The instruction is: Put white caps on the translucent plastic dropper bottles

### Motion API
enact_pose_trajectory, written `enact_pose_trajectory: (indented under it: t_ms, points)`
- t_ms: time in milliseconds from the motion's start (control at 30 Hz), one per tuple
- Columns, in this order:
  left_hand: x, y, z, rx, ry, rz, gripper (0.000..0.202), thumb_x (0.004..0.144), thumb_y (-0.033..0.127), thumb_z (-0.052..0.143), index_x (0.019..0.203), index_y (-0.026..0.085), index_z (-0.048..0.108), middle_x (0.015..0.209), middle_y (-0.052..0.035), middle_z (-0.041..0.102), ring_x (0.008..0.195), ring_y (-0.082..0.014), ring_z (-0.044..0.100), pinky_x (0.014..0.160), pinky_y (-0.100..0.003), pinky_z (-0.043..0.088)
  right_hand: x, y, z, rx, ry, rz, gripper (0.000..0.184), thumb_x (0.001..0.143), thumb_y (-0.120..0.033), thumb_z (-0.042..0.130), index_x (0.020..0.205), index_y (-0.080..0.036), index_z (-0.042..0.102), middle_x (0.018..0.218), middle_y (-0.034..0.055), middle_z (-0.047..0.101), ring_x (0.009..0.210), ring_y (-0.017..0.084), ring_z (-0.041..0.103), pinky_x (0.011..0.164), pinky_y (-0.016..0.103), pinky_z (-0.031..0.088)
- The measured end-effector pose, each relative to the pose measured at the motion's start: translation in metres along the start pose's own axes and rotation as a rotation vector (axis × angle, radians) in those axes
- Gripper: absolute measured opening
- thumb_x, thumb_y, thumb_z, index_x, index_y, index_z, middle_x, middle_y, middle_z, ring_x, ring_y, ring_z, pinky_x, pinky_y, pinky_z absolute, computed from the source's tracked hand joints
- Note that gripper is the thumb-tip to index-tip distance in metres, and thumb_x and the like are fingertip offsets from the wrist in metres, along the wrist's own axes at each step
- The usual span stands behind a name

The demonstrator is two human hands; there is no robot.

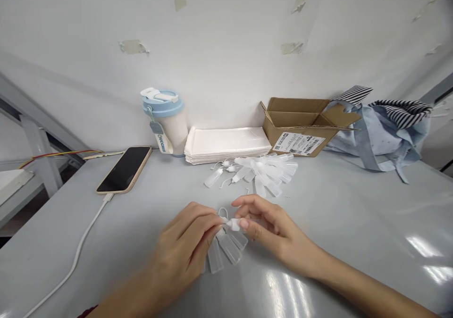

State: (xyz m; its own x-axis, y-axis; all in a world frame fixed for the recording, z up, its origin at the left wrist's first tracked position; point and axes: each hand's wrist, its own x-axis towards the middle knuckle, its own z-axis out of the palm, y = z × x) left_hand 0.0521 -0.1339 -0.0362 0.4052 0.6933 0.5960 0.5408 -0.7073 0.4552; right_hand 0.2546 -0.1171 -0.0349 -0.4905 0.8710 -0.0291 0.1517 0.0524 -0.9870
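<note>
Between my hands is a needle-tip squeeze bottle, with its white cone-shaped cap [234,224] pointing left. My right hand [272,226] pinches the bottle by the cap between thumb and fingers; the body is hidden by the hand. The thumb and fingers of my left hand [189,235] close around the thin tip end, and what exactly they pinch there is covered. Just under my hands lie several clear plastic bottles [230,247] with white caps, fanned on the grey table. A thin curled strap [222,211] rises behind my left fingertips.
A heap of similar bottles [264,171] lies farther back. Behind stand a stack of white padded envelopes [228,141], an open cardboard box [300,124] and a blue-lidded cup [170,124]. A phone [125,169] on a white cable is left, a light-blue cloth bag [378,134] right.
</note>
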Motion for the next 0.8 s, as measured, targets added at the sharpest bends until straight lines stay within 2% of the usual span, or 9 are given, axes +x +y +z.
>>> enact_pose_trajectory:
  t_ms: [100,167,233,333,400,500,700,800]
  points:
    - [0.0,0.0,-0.001,0.041,0.053,0.032,0.025,0.082,-0.001,0.051,0.094,0.019,0.058,0.081,-0.0024,0.061,0.076,-0.015,0.057,0.066,-0.026,0.048,0.003,-0.002,-0.003,0.029,0.004,0.035,0.026,0.089,-0.036,0.051,0.107,-0.019,0.056,0.08,0.0012,0.059,0.07,0.013,0.052,0.061,0.026,0.039]
    - [0.0,-0.002,-0.002,0.048,0.057,0.003,0.024,0.082,0.001,0.053,0.094,0.021,0.057,0.084,-0.0019,0.061,0.078,-0.0153,0.058,0.069,-0.026,0.048,0.004,-0.004,-0.006,0.028,-0.004,0.049,0.024,0.089,-0.036,0.051,0.1,-0.017,0.06,0.074,0.0004,0.058,0.066,0.013,0.052,0.06,0.025,0.039]
    - [0.001,-0.003,-0.004,0.037,0.03,-0.107,0.019,0.083,0.007,0.055,0.095,0.022,0.057,0.087,-0.0014,0.062,0.08,-0.0156,0.058,0.071,-0.026,0.048,0.006,-0.006,-0.007,-0.003,0.023,0.038,0.022,0.088,-0.036,0.051,0.094,-0.017,0.063,0.075,0.0014,0.06,0.067,0.013,0.053,0.061,0.026,0.039]
    - [0.004,-0.002,-0.009,0.005,-0.063,-0.366,0.007,0.085,0.022,0.056,0.092,0.023,0.059,0.088,-0.0005,0.064,0.077,-0.0152,0.058,0.068,-0.025,0.048,0.005,-0.006,-0.008,-0.074,0.085,-0.018,0.02,0.088,-0.034,0.052,0.093,-0.018,0.063,0.083,0.0031,0.063,0.075,0.016,0.056,0.065,0.028,0.041]
    - [0.006,-0.001,-0.011,-0.044,-0.122,-0.455,0.009,0.087,0.027,0.054,0.088,0.023,0.062,0.087,-0.0003,0.064,0.075,-0.0149,0.058,0.067,-0.024,0.048,0.005,-0.004,-0.007,-0.125,0.11,-0.059,0.019,0.088,-0.033,0.053,0.095,-0.019,0.063,0.084,0.0032,0.064,0.076,0.016,0.056,0.066,0.028,0.042]
    - [0.008,0.0,-0.012,-0.123,-0.164,-0.441,0.012,0.087,0.027,0.051,0.087,0.022,0.062,0.085,-0.0006,0.064,0.074,-0.0144,0.057,0.066,-0.022,0.047,0.004,0.001,-0.006,-0.197,0.125,-0.116,0.018,0.089,-0.032,0.052,0.096,-0.02,0.063,0.083,0.003,0.063,0.075,0.016,0.056,0.065,0.028,0.043]
    - [0.006,0.0,-0.009,-0.182,-0.175,-0.422,0.015,0.089,0.023,0.048,0.081,0.021,0.06,0.082,-0.0013,0.063,0.074,-0.0145,0.057,0.064,-0.022,0.045,0.004,0.007,-0.005,-0.298,0.152,-0.241,0.014,0.089,-0.025,0.053,0.099,-0.022,0.062,0.085,0.0022,0.062,0.071,0.014,0.054,0.058,0.025,0.041]
    - [0.005,0.001,-0.007,-0.225,-0.184,-0.425,0.017,0.089,0.022,0.047,0.079,0.021,0.061,0.08,-0.001,0.063,0.071,-0.0141,0.057,0.064,-0.023,0.044,0.003,0.01,-0.004,-0.283,0.19,-0.318,0.013,0.088,-0.019,0.053,0.099,-0.022,0.06,0.088,0.0025,0.062,0.075,0.015,0.056,0.063,0.026,0.044]
